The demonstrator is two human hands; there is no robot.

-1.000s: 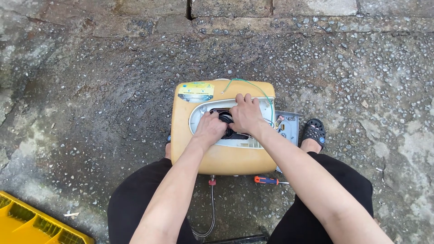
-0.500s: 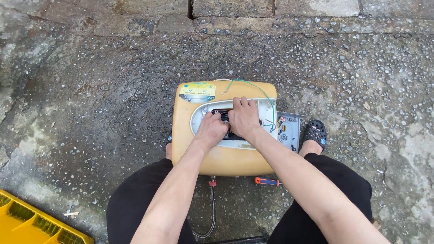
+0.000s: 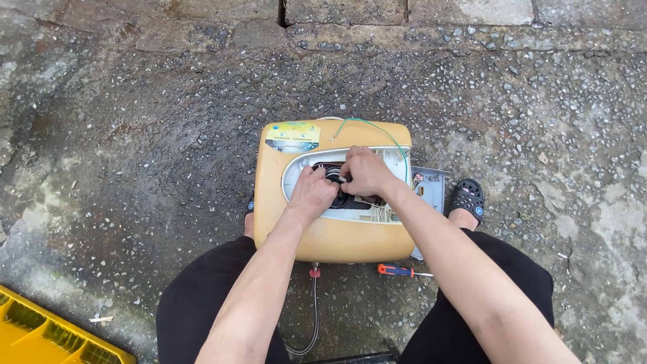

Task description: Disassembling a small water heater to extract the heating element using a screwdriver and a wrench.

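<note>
On the wet concrete ground (image 3: 135, 135), the yellowed appliance housing (image 3: 330, 239) lies between my knees with its cover off and white recess exposed. My left hand (image 3: 311, 195) and right hand (image 3: 364, 174) pinch at the black part (image 3: 335, 176) inside, fingers curled; how firmly, I cannot tell. The screwdriver (image 3: 397, 271) lies untouched by the housing's near right corner, so I judge the work midway.

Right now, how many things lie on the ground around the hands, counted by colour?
Yellow: 2, the casing and the crate
Orange-handled: 1, the screwdriver
Grey: 2, the panel and the hose
Black: 1, the sandal
Total: 6
</note>
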